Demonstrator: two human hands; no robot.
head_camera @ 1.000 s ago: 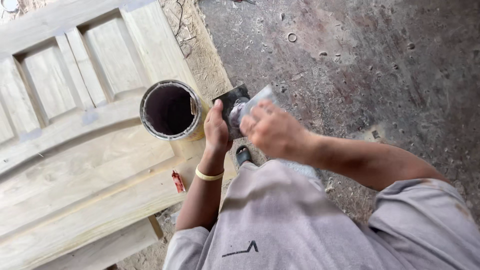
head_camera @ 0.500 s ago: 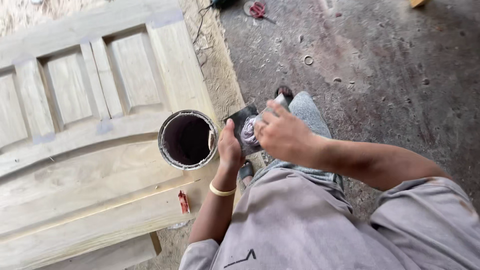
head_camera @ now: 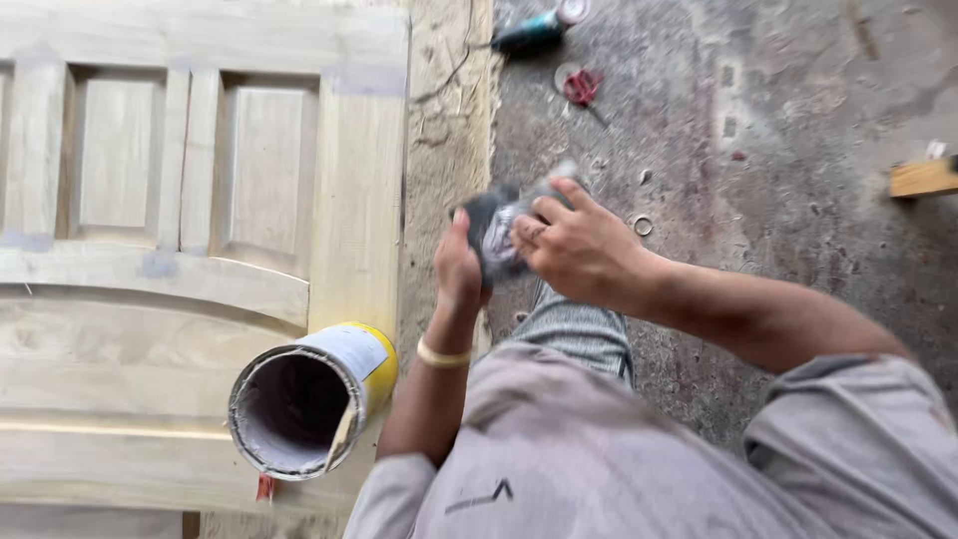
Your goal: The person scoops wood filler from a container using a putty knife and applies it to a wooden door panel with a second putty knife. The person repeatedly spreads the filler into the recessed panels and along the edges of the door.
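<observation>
Gripped in both hands, left hand (head_camera: 457, 268) and right hand (head_camera: 579, 245): one dark rag (head_camera: 496, 232); alongside, one open can (head_camera: 309, 399), one wooden door (head_camera: 180, 250).

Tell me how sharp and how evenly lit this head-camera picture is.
Head view: soft daylight, no hard shadows or glare. Motion blur smears the left hand, the right hand and the dark crumpled thing they hold. The open tin and the wooden door are slightly soft. The tin's inside is shaded.

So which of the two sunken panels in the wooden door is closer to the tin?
The right panel, beside the door's edge; the left panel sits farther from the yellow tin.
</observation>
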